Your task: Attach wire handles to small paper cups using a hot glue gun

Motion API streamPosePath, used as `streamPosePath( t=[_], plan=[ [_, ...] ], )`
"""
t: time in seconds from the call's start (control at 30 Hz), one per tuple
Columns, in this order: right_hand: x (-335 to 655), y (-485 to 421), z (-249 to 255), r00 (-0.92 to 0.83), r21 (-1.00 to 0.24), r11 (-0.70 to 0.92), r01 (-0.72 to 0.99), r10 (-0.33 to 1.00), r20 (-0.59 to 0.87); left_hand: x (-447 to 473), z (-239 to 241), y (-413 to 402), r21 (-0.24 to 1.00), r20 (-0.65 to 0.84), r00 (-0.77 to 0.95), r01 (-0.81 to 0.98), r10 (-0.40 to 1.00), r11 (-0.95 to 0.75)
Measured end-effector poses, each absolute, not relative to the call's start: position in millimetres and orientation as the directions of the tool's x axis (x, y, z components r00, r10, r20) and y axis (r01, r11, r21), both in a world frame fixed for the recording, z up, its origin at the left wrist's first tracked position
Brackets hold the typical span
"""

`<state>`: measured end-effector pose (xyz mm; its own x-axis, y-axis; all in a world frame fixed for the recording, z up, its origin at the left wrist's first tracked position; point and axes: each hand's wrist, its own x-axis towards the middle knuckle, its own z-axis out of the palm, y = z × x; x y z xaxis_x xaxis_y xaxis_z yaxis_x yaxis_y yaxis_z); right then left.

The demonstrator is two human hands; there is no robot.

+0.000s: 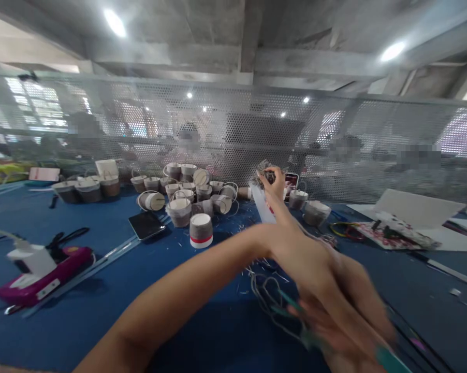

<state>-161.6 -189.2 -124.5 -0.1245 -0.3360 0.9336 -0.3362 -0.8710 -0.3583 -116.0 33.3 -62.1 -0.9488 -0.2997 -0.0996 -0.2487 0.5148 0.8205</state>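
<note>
Right hand (277, 181) held grey tangled bundle (263, 167) in narrow-set fingers near far edge of surface (109, 220); light pinch likely suited loose strands. Left hand (322, 269) blurred; couldn't tell its hold.

That's a scruffy grey tangle (265, 170) held up over the far side of the blue table (214, 331), wispy ends sticking out. Nearer, pale cord (253, 286) lies in loose, overlapping loops; by it, something teal (309, 338) is too blurred to make out.
</note>
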Motion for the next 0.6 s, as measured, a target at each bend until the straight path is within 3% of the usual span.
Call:
streamPosePath(
  t=[0.07, 0.13, 0.23, 0.33, 0.4, 0.47, 0.53, 0.6],
  plan=[
    [-165.4, -191.0, -120.5, -0.125, -0.363, -0.867, -0.343, -0.340, 0.932, -91.3, -41.9, 21.1, 0.774, -0.374, -0.921, -0.376, -0.112, 0.510],
    [-170.3, -191.5, -114.6, -0.125, -0.372, -0.865, -0.338, -0.350, 0.928, -59.3, -29.3, 6.6, 0.681, -0.458, -0.836, -0.548, -0.301, 0.486],
    [-177.1, -187.5, -102.4, -0.102, -0.364, -0.875, -0.319, -0.350, 0.931, -17.3, -26.2, -13.0, 0.365, -0.434, -0.563, -0.824, -0.703, 0.434],
    [-179.6, -176.7, -87.8, -0.055, -0.315, -0.885, -0.344, -0.316, 0.947, -0.4, -32.6, -24.9, 0.223, -0.409, -0.349, -0.934, -0.843, 0.279],
    [-177.5, -167.2, -77.8, -0.026, -0.270, -0.892, -0.362, -0.280, 0.960, -1.8, -37.7, -30.7, 0.235, -0.281, -0.346, -0.929, -0.895, 0.286],
    [-172.9, -158.3, -68.7, -0.008, -0.229, -0.905, -0.359, -0.243, 0.970, -7.9, -43.3, -37.5, 0.280, -0.032, -0.354, -0.901, -0.935, 0.331],
    [-167.0, -152.0, -61.5, -0.001, -0.200, -0.918, -0.342, -0.212, 0.977, -14.5, -49.7, -46.3, 0.361, 0.237, -0.283, -0.863, -0.929, 0.355],
    [-161.3, -149.6, -57.2, -0.010, -0.191, -0.931, -0.312, -0.198, 0.980, -19.8, -57.0, -55.5, 0.478, 0.385, -0.201, -0.791, -0.901, 0.381]
  ],
)
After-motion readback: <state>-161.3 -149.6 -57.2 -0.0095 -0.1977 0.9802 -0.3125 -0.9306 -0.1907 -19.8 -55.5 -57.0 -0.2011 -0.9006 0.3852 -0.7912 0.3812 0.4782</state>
